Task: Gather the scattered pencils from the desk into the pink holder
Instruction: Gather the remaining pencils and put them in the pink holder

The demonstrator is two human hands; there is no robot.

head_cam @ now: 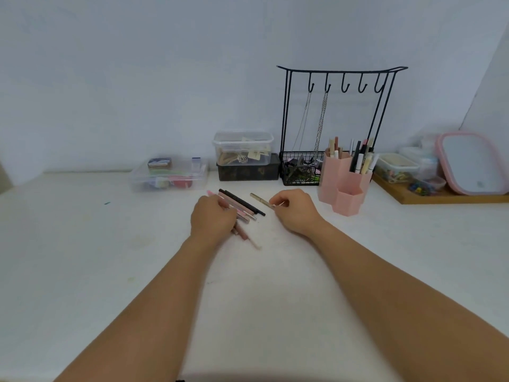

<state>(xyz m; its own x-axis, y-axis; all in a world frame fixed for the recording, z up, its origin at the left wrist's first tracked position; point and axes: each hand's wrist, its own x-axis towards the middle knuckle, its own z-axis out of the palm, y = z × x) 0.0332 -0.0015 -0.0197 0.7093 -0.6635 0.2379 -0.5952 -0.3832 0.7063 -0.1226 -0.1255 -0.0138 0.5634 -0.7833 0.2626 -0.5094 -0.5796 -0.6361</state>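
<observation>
Several pencils [242, 204] in black, pink and brown lie bunched on the white desk [82, 244]. My left hand [212, 219] lies over the bunch with curled fingers gripping some of them; one pink pencil [248, 238] sticks out below the hand. To the right, my right hand [296, 209] pinches the near end of an olive pencil [260, 199] that points up and left. The pink holder [344, 183], made of hexagonal cups, stands just right of that hand and holds several pens and pencils.
Along the wall stand a clear box [169, 175], a clear tub [243, 147] stacked on a dark box [248, 170], and a black wire rack [338, 78] with hooks and chains. A wooden tray [440, 198] at the right carries small containers and a pink-rimmed mirror [471, 164].
</observation>
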